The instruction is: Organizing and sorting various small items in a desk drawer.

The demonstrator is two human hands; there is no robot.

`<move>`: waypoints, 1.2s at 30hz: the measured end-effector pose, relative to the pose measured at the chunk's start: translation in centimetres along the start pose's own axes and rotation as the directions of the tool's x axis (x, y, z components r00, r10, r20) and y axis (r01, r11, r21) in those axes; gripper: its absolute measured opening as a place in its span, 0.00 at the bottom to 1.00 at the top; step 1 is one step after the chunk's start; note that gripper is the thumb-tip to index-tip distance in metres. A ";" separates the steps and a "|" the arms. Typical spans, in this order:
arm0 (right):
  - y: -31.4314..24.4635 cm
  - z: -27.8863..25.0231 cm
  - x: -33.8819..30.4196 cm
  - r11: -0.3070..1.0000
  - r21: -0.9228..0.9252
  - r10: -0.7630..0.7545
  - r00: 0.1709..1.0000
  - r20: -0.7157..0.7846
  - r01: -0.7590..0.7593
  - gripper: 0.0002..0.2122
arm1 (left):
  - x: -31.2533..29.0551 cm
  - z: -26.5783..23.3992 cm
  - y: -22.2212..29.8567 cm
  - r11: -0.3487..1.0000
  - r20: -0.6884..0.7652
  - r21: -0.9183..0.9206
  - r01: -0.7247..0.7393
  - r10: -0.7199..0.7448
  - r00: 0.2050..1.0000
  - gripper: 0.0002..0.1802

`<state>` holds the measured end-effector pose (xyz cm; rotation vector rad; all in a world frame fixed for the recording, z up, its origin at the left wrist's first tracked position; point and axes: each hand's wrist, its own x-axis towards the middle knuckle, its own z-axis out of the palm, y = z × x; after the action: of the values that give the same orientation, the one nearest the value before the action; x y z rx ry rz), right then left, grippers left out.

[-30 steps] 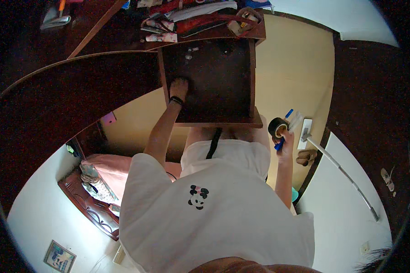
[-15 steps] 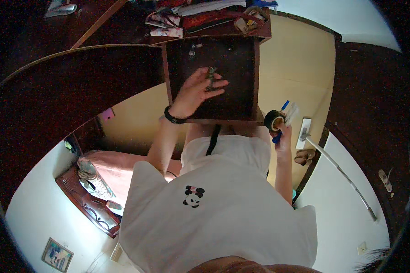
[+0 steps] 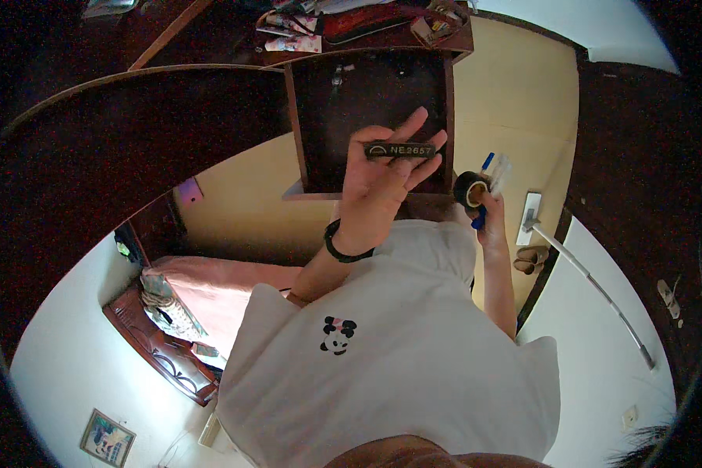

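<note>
My left hand (image 3: 376, 191), a black band on its wrist, is raised over the pulled-out dark drawer (image 3: 295, 125). Its fingers grip a small, dark, flat-sided bar (image 3: 400, 150) with pale printing on one face. In my right hand (image 3: 491, 221), just right of the drawer, is a bundle. It includes a roll of black tape (image 3: 469, 189) with a tan core, a slim blue-ended stick like a pen (image 3: 487, 161) and a clear strip (image 3: 503, 169). A small shiny object (image 3: 336, 76) lies at the back left of the drawer.
Papers and a red item (image 3: 359, 23) crowd the dark desktop beyond the drawer, beside a small open box (image 3: 438, 30). On the right, a flat mop (image 3: 530, 218) leans near brown slippers (image 3: 530, 259). A pink-covered bed (image 3: 218, 273) stands at left.
My left hand has lifted up out of the drawer and toward me with the dark bar, turning its printed face into view. My right hand still holds the bundle in nearly the same place.
</note>
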<state>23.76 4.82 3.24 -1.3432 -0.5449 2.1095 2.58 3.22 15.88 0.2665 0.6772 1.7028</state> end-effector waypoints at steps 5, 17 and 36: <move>0.1 -0.1 0.3 0.999 -0.014 0.048 0.999 -0.020 -0.048 0.09 | -0.3 -0.3 -1.0 1.000 -0.036 0.023 0.007 -0.007 0.999 0.16; 0.3 -0.3 0.4 0.993 -0.094 0.074 0.996 -0.045 -0.077 0.09 | -0.4 -1.0 -0.6 0.983 -0.045 0.177 -0.052 0.061 0.997 0.13; 1.5 2.3 0.4 0.960 -0.123 0.235 0.964 -0.124 -0.250 0.13 | -0.5 -2.5 2.1 0.950 -0.060 0.293 -0.104 0.127 0.990 0.11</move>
<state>21.13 3.90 3.05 -1.6667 -0.5097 2.2085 -0.26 1.76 15.15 0.4543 0.9884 1.7299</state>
